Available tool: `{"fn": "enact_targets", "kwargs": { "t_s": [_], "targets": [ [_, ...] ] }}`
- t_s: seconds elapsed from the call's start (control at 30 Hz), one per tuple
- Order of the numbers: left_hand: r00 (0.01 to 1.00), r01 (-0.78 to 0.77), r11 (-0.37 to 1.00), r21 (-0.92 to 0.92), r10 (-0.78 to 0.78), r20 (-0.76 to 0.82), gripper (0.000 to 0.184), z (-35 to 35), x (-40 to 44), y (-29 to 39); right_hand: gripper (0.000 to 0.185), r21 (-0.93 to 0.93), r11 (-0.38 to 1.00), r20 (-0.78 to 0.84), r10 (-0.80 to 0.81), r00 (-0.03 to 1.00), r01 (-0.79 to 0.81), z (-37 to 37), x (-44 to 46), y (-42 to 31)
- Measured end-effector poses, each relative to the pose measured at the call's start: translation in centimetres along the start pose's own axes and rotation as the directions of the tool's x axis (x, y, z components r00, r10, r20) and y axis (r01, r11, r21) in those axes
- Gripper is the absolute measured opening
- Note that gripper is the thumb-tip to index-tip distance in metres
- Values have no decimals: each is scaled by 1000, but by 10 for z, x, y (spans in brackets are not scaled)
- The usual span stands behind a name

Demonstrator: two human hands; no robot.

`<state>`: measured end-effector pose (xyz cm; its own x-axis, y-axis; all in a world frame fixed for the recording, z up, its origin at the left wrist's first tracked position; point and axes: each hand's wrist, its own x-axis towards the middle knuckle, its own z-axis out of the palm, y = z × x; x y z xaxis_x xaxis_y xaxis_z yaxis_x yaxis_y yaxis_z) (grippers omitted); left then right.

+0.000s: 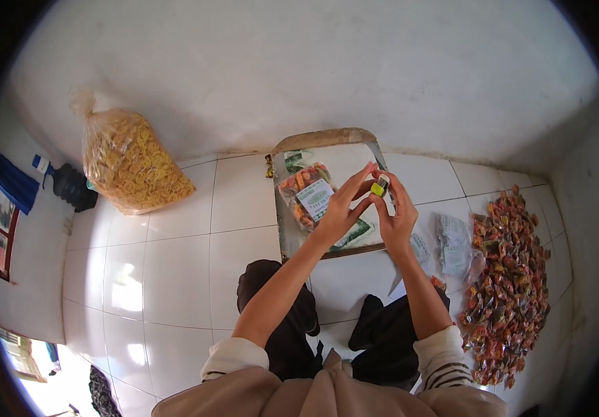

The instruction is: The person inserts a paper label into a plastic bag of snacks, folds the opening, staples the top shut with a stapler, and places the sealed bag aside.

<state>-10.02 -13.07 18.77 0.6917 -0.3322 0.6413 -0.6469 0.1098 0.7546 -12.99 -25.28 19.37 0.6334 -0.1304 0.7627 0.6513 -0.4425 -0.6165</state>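
Note:
Both hands are raised together over a low board (290, 240) on the tiled floor. My left hand (343, 208) and my right hand (398, 212) pinch a small yellow-green object with a dark part (379, 186) between their fingertips; it looks like a lighter or small tool. On the board, left of my left hand, lies a clear plastic bag of orange-red snacks (296, 186) with a white printed label (315, 199). Part of the board is hidden under my hands.
A big clear sack of yellow rings (129, 163) leans on the wall at left. Clear printed bags (454, 243) lie right of the board. A large heap of small wrapped packets (508, 285) covers the floor at right. A water bottle (70, 186) stands far left.

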Motion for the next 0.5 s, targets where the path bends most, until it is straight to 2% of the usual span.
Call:
{"fn": "enact_targets", "kwargs": {
  "t_s": [0.03,0.27,0.33,0.43,0.5],
  "targets": [
    [1000,-7,1000,-4,7,-1,64,0,0,1,41,-38,998,-7,-44,999,43,0,0,0],
    [993,-120,991,54,121,-14,67,1,2,-3,48,-86,994,80,-64,995,71,-4,4,-9],
    [993,-116,993,36,116,-16,67,2,1,-3,53,-12,990,101,-137,985,139,-5,6,-6],
    [997,-74,997,6,74,-12,65,6,-2,-4,57,-41,981,99,-185,978,190,-6,2,1],
    [1000,-30,1000,-7,30,-9,63,5,-4,-4,58,-94,987,111,-119,987,129,-10,-4,11]
  ]
}}
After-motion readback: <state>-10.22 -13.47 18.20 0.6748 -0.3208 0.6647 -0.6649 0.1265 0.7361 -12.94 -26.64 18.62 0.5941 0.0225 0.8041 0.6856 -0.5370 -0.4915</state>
